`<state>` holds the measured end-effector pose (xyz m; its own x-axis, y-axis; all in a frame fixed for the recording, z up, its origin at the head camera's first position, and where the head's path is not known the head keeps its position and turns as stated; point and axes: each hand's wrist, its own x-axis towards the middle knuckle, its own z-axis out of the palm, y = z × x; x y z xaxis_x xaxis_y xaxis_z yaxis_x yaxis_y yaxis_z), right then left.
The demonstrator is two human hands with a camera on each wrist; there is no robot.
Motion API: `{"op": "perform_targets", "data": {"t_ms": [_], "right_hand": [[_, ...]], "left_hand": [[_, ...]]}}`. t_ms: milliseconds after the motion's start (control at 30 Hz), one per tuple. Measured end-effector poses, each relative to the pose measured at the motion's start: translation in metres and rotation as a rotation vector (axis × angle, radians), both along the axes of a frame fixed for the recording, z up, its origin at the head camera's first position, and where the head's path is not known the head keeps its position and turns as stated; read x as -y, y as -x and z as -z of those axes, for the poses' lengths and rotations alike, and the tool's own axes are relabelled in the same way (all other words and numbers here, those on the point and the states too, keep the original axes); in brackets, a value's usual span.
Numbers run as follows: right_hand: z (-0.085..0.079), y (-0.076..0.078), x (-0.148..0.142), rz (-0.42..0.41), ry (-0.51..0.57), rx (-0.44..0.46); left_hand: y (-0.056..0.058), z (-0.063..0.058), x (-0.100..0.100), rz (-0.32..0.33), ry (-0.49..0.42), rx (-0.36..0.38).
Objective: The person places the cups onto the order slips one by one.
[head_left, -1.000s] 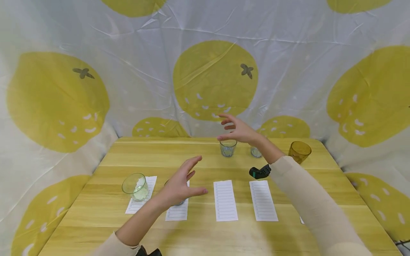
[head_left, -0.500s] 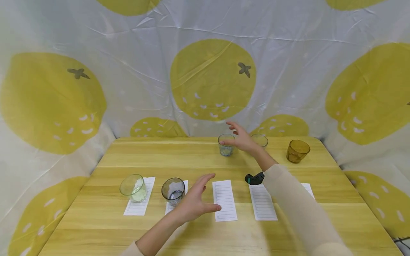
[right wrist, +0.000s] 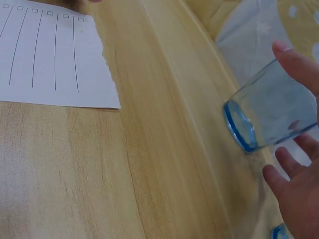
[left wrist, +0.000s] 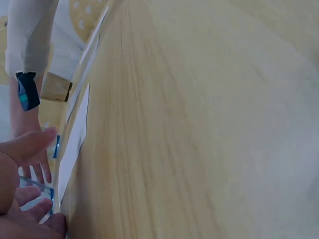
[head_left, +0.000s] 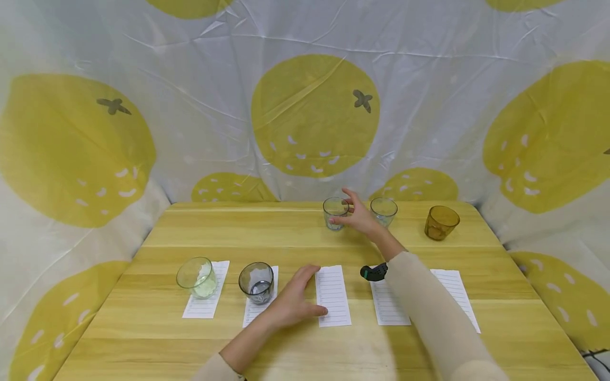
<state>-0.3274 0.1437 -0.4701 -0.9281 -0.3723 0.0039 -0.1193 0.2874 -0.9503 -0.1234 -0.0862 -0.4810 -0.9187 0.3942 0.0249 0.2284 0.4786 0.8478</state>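
At the back of the table, my right hand [head_left: 360, 218] reaches around a pale blue glass [head_left: 333, 222], thumb on the near side and fingers behind. In the right wrist view, the thumb and spread fingers flank that upright glass [right wrist: 269, 109] without closing on it. My left hand [head_left: 294, 302] is low over the table beside a lined paper slip [head_left: 335, 296]. Its thumb and fingers are spread apart with nothing between them, and the thumb tip overlaps the slip's left edge in the head view.
A grey glass [head_left: 257, 283] and a pale green glass [head_left: 196, 278] stand on slips at the left. Right of my right hand are another clear bluish glass [head_left: 384, 211] and an amber glass [head_left: 440, 223]. More slips [head_left: 455, 291] lie at the right. A lemon-print curtain [head_left: 419, 106] hangs behind.
My right hand has come down around the pale blue glass. My left hand has moved right and lower, from over the grey glass to beside the bare middle slip.
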Motion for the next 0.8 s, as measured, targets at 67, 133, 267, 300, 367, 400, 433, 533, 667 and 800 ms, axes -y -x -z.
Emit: {"op": "perform_targets", "data": {"t_ms": [67, 133, 267, 300, 367, 400, 433, 533, 667, 800], "right_hand": [[0.003, 0.001, 0.002, -0.001, -0.006, -0.002], [0.006, 0.002, 0.005, 0.002, -0.021, -0.005], [0.011, 0.004, 0.008, 0.003, -0.037, 0.013], [0.013, 0.004, 0.008, 0.002, -0.037, 0.016], [0.015, 0.004, 0.010, 0.002, -0.033, 0.014], [0.017, 0.003, 0.011, 0.004, -0.024, 0.012], [0.017, 0.004, 0.012, 0.008, -0.018, 0.015], [0.013, 0.000, 0.014, 0.021, -0.017, 0.010], [0.014, -0.001, 0.014, 0.032, -0.004, 0.012], [0.020, 0.000, 0.015, 0.065, -0.002, -0.009]], "left_hand": [[0.002, 0.002, 0.002, 0.009, 0.031, 0.007], [0.003, 0.004, 0.003, 0.020, 0.061, 0.004], [0.005, 0.007, 0.003, 0.042, 0.118, -0.011], [0.005, 0.008, 0.002, 0.042, 0.128, -0.011], [0.005, 0.009, 0.002, 0.041, 0.137, -0.010], [0.005, 0.009, 0.002, 0.038, 0.141, -0.008], [0.005, 0.010, 0.002, 0.036, 0.138, -0.005], [0.005, 0.009, 0.001, 0.034, 0.123, -0.005], [0.005, 0.009, 0.001, 0.029, 0.108, -0.007], [0.005, 0.010, 0.001, 0.022, 0.104, -0.011]]}}
